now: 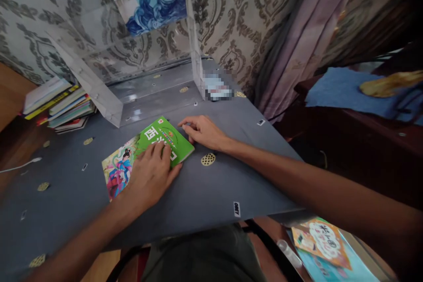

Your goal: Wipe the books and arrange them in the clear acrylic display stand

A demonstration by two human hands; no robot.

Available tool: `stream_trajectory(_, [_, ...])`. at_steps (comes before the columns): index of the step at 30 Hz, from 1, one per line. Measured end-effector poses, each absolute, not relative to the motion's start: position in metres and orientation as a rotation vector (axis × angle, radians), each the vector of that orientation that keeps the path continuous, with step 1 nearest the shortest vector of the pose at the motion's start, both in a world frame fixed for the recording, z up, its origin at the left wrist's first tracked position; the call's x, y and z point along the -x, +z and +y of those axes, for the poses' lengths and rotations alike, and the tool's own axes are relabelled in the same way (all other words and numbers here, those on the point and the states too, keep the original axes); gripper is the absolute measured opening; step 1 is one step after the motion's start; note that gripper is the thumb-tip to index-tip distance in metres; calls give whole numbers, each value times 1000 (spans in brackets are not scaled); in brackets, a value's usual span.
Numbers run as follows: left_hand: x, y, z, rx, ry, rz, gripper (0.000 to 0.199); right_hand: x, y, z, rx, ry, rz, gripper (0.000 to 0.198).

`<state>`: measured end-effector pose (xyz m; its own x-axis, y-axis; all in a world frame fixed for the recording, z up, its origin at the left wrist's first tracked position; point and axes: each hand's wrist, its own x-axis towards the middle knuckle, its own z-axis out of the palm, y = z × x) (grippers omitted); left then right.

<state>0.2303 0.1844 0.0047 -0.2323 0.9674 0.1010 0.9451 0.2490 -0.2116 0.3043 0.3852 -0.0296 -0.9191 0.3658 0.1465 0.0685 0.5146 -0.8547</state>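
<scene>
A children's picture book (pixel 178 145) with a green cover, white Chinese characters and a painted figure in blue and pink lies closed and slanted on the grey cloth of the table. Across its lower middle rests my left hand (pixel 150 176), palm down, fingers laid over the cover and hiding part of the title. My right hand (pixel 206 133) is just beyond the book's right edge, its fingers loosely bent and a gap between thumb and forefinger. Nothing shows in it. Whether its fingertips touch the book I cannot tell.
Behind the book stands a clear acrylic stand (pixel 112 108). A stack of books (pixel 71 103) is at the left, and a partly blurred packet (pixel 216 88) at the back right. More books (pixel 325 246) lie low at the right. A white cable (pixel 23 166) crosses the left side.
</scene>
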Motion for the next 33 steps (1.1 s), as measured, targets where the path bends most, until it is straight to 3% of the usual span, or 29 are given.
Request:
stream_trajectory(13, [-233,0,185,1778,197,-2269,43,-314,-21,379,246,1193,-2194,29])
stream_trajectory(22, [-237,-8,181,1750,163,-2248,53,-346,-36,366,-148,522,-2364,27])
stream_trajectory(27, [-200,6,172,1830,35,-2321,38,-356,-32,354,-135,205,-2429,28])
stream_trajectory(33, [-148,9,157,1575,127,-2636,42,-372,-40,328,-66,77,-2521,25])
